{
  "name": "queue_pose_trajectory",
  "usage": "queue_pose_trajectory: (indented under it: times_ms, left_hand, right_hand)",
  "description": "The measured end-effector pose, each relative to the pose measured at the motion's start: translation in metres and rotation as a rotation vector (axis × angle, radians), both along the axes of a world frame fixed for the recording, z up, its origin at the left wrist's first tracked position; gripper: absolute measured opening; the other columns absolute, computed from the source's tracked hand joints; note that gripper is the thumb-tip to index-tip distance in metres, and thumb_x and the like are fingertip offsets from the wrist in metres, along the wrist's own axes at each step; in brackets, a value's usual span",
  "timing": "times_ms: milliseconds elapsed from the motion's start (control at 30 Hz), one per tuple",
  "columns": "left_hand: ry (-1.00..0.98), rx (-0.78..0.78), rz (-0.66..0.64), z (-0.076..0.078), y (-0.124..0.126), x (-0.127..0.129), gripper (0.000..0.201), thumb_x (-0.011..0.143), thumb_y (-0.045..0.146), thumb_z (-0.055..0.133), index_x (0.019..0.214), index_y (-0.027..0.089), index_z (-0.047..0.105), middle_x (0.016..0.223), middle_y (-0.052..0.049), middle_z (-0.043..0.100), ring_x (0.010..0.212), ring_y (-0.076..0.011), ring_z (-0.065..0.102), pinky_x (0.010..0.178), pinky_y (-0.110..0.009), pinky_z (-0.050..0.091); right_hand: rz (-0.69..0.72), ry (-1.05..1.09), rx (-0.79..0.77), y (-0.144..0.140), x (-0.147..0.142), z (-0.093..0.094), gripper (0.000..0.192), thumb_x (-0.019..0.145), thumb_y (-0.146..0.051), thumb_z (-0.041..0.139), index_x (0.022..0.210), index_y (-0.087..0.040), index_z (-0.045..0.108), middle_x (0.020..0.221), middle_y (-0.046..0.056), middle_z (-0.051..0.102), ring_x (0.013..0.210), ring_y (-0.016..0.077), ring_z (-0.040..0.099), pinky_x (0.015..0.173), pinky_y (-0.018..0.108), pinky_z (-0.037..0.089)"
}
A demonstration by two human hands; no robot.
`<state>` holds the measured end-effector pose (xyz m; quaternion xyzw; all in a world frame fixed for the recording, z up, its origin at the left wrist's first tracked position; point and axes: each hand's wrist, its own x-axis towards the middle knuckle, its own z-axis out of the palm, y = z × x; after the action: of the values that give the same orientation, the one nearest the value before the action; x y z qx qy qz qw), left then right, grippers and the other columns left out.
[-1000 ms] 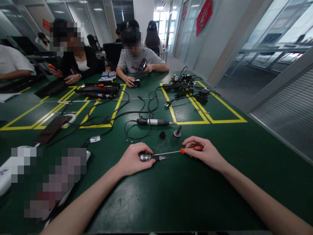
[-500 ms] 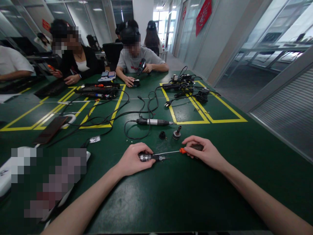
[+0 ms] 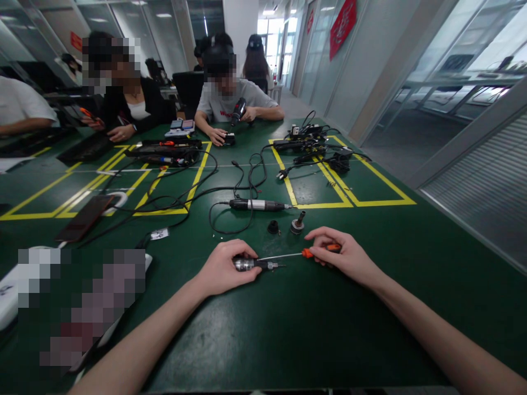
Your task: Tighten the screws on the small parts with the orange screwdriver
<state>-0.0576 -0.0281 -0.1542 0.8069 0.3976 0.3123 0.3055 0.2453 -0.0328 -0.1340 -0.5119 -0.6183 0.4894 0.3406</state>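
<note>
My left hand is closed around a silver-and-black cylindrical tool part with a thin bit pointing right, low over the table. My right hand grips the orange-and-black handle of a screwdriver. Its shaft runs left, and the tip meets the tool part by my left thumb and fingers; the exact contact is hidden. Just beyond the hands stand a small black collar and a round metal-and-black part with a stem. Behind these lies a corded black-and-silver electric screwdriver.
The green table carries yellow tape outlines. Black cables and plugs are heaped at the back right. A phone and a white-edged, blurred item lie left. Across the table, a co-worker holds a power drill.
The screwdriver handle has turned in my right hand, so an orange side shows where a dark one did. My left hand and the tool part stay in place.
</note>
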Motion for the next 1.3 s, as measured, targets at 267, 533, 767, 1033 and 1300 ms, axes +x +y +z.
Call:
queue_pose_trajectory:
  times_ms: [267,533,767,1033,1300]
  left_hand:
    - [0.002,0.006,-0.005,-0.0003,0.0001,0.0002,0.009,0.079,0.023,0.078,0.087,0.017,0.075,0.082,-0.002,0.074,0.073,-0.0158,0.068,0.069,-0.025,0.05]
    - [-0.013,0.006,-0.005,-0.0018,0.0004,0.0003,0.01,0.079,0.023,0.078,0.087,0.017,0.076,0.082,-0.002,0.074,0.073,-0.0155,0.068,0.069,-0.025,0.05]
    - [-0.017,0.003,-0.007,-0.0001,0.0,-0.0003,0.011,0.079,0.023,0.079,0.087,0.017,0.075,0.083,-0.002,0.074,0.074,-0.0158,0.068,0.071,-0.025,0.051]
    - [-0.01,0.013,-0.006,-0.0002,0.0006,0.0003,0.01,0.079,0.022,0.079,0.087,0.018,0.075,0.082,-0.002,0.074,0.073,-0.0152,0.068,0.069,-0.025,0.05]
    - [-0.01,0.01,-0.008,-0.0016,0.0003,-0.0001,0.01,0.079,0.023,0.078,0.087,0.017,0.075,0.083,-0.002,0.074,0.073,-0.0157,0.068,0.069,-0.025,0.05]
  right_hand:
    - [0.047,-0.044,-0.053,0.0002,0.0016,-0.0042,0.051,0.086,-0.068,0.066,0.095,-0.018,0.069,0.056,-0.002,0.059,0.048,0.013,0.051,0.047,0.027,0.041]
    - [0.001,0.008,-0.041,0.0,-0.0001,-0.0006,0.045,0.077,-0.057,0.081,0.099,-0.019,0.069,0.071,0.0,0.065,0.055,0.0123,0.053,0.049,0.026,0.043]
    - [0.042,-0.058,-0.069,0.0006,0.0019,-0.0048,0.053,0.087,-0.07,0.063,0.091,-0.018,0.07,0.054,-0.002,0.058,0.045,0.0112,0.048,0.045,0.025,0.036]
    - [0.031,-0.003,-0.07,0.0002,0.0023,-0.0019,0.049,0.082,-0.063,0.076,0.1,-0.018,0.068,0.06,-0.002,0.063,0.048,0.0113,0.051,0.045,0.025,0.039]
    - [0.061,0.002,-0.092,-0.0007,0.0024,-0.0018,0.055,0.084,-0.072,0.068,0.086,-0.017,0.068,0.055,-0.001,0.061,0.044,0.0103,0.05,0.044,0.024,0.039]
